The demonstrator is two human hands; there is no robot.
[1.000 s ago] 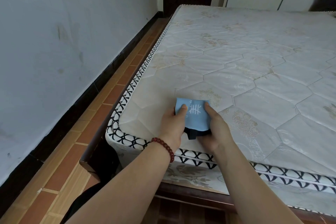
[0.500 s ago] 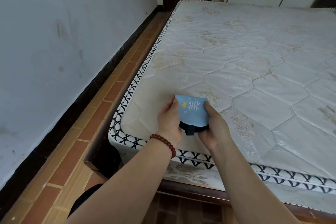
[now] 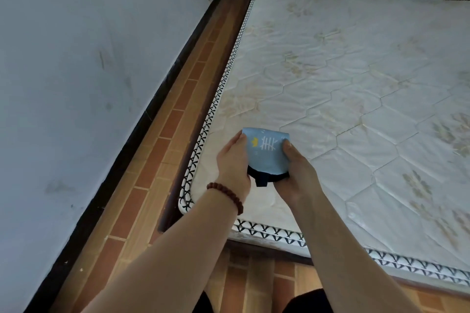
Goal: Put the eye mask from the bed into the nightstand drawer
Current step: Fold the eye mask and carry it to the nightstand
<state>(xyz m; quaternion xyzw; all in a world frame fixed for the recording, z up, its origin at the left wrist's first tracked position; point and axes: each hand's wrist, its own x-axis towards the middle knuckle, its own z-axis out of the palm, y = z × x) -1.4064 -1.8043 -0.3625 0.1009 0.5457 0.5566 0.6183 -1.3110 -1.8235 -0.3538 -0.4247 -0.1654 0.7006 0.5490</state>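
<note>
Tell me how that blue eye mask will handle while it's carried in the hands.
The eye mask, held between left hand and right hand, is probably soft and floppy: it looks folded over and bulges. It likely weighs little, since fingertips alone seem to support it. The dark strap dangling below could snag or slip loose.

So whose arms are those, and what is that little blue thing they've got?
Those arms belong to a person wearing a camera on their head, so you see what they see, looking down. There is only this one view. The left hand, with a red bead bracelet on its wrist, and the right hand hold a folded blue eye mask between them. It has white lines, a small yellow mark and a dark strap at the bottom. Under it is a bare quilted mattress, with a brown tiled floor beside a pale wall.
</note>
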